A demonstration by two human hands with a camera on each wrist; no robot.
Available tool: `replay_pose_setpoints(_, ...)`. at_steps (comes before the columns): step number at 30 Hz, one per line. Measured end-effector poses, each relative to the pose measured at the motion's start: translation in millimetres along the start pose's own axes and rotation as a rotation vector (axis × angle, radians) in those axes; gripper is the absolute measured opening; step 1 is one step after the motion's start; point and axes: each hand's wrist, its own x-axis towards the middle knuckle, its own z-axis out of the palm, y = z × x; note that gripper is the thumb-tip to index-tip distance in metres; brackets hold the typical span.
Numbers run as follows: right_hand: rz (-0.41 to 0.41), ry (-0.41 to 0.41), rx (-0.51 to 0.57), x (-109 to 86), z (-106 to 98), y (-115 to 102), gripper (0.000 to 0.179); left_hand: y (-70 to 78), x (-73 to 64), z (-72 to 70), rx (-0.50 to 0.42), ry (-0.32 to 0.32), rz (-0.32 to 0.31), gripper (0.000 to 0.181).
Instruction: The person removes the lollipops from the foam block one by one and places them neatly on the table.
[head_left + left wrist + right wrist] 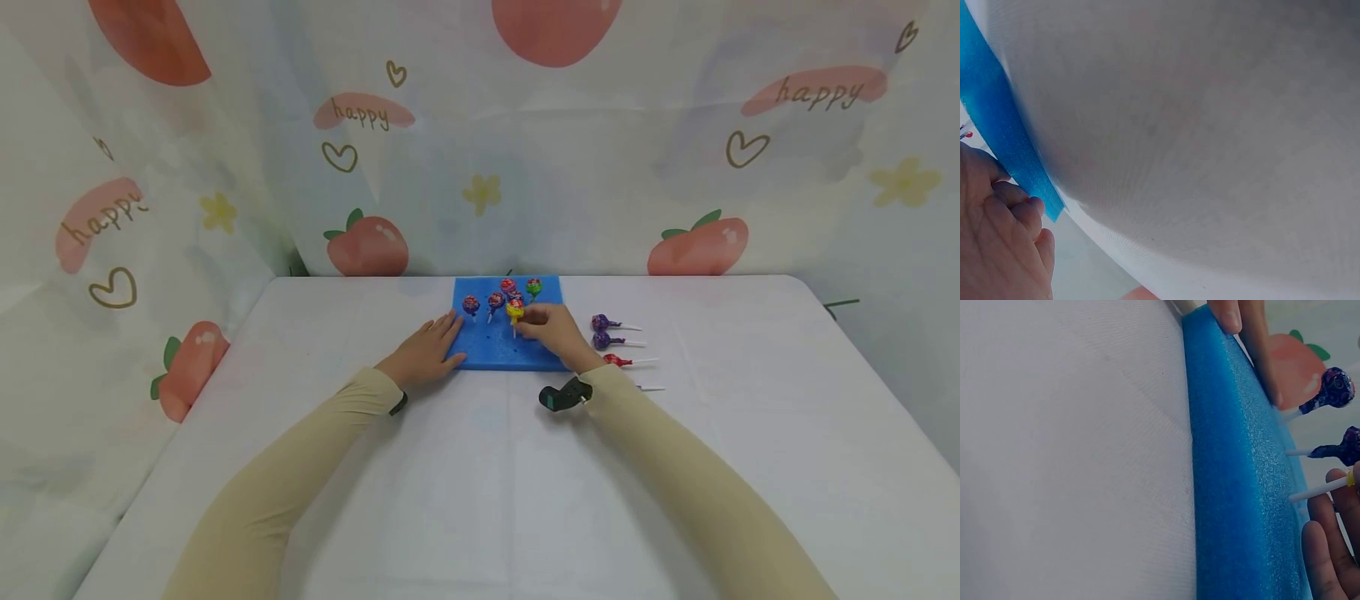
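A blue foam block point(487, 354) lies on the white table. My left hand point(427, 350) rests at its left edge, fingers straight. With my right hand point(555, 329) I pinch a yellow lollipop point(514, 309) above the block. In the right wrist view its white stick point(1319, 489) meets the foam top; how deep it sits I cannot tell. Several other lollipops stand upright in the foam, among them a purple one point(471, 305), a red one point(507, 285) and a green one point(533, 287). One behind the yellow lollipop is partly hidden.
Right of the block, two purple lollipops point(602, 340) and a red lollipop point(615, 360) lie on the table, sticks pointing right. Another white stick point(652, 388) shows beside my right sleeve, its head hidden. A printed cloth point(585, 167) hangs behind the table.
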Motion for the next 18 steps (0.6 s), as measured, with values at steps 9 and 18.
replay_pose_setpoints(9, -0.045, 0.027, 0.027, -0.2, -5, -5, 0.028, 0.5, -0.3, 0.4, 0.000, 0.010, -0.001, 0.072)
replay_pose_setpoints(18, -0.090, 0.005, 0.110, -7.2, -14, -15, 0.028, -0.5, -0.2, 1.8, -0.005, 0.008, -0.005, 0.072)
